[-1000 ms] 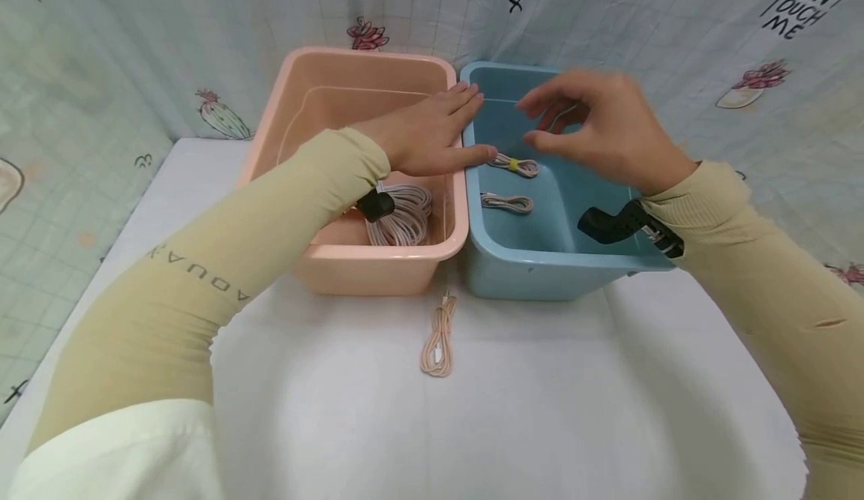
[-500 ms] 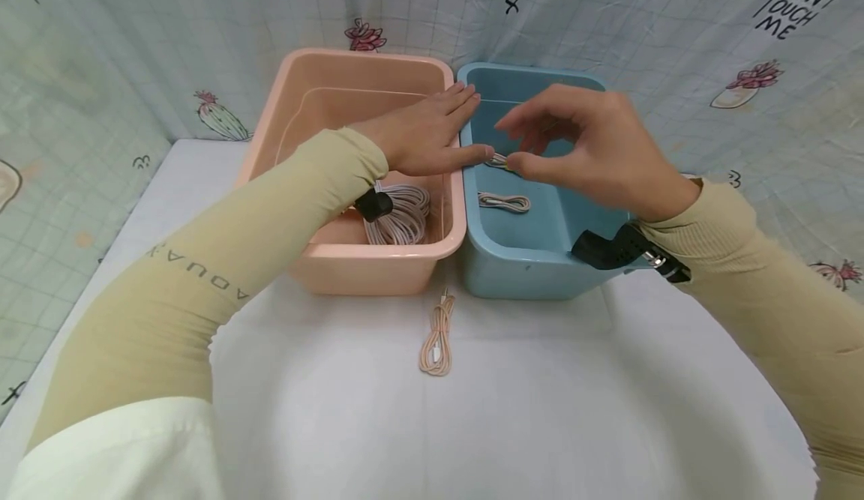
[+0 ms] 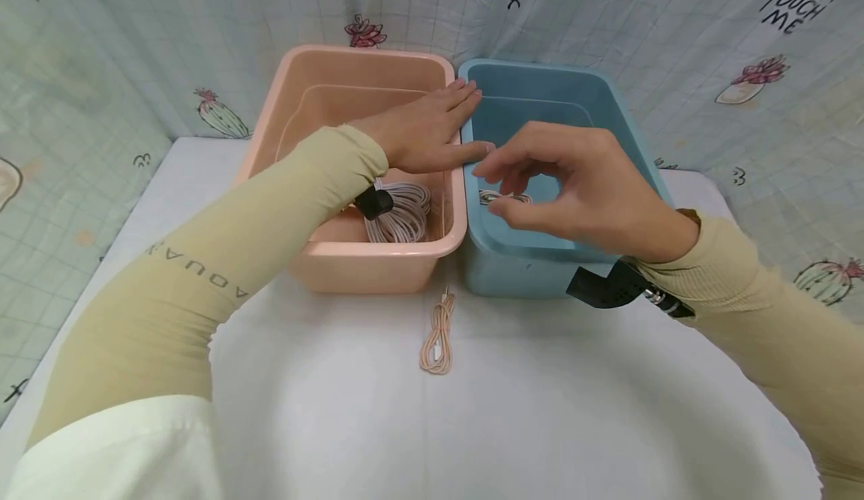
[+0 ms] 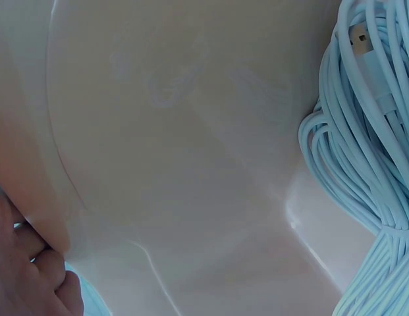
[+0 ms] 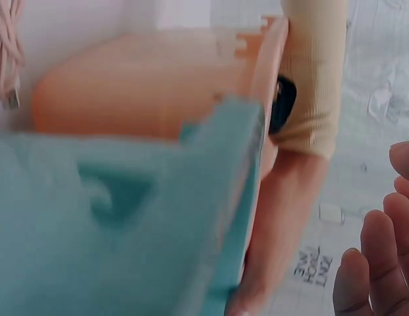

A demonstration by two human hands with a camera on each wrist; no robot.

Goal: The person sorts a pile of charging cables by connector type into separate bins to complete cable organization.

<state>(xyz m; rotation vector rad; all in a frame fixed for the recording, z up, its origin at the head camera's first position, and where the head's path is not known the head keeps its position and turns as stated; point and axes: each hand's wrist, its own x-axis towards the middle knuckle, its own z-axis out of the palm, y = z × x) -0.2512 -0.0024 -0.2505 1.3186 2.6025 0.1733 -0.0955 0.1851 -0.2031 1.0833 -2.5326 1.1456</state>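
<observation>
In the head view my left hand (image 3: 432,127) lies flat with fingers stretched over the adjoining rims of a pink bin (image 3: 367,52) and a blue bin (image 3: 540,67). My right hand (image 3: 574,185) hovers over the blue bin, fingers and thumb curved apart with a gap between them and nothing held. Below its fingertips a small coiled cable (image 3: 484,197) shows partly; the yellow-banded one is hidden behind this hand. A large bundle of pale cable (image 3: 413,219) lies in the pink bin, with a USB plug (image 4: 361,39) visible in the left wrist view.
A peach coiled cable (image 3: 437,335) lies on the white tablecloth (image 3: 324,410) in front of the bins. Behind the bins hangs a printed cloth (image 3: 574,13). Black wrist cameras sit on both wrists, the right one (image 3: 604,286) near the blue bin's front wall.
My right hand has moved toward the front and slightly left over the blue bin, covering the yellow-banded cable. My left hand stays in place on the rims.
</observation>
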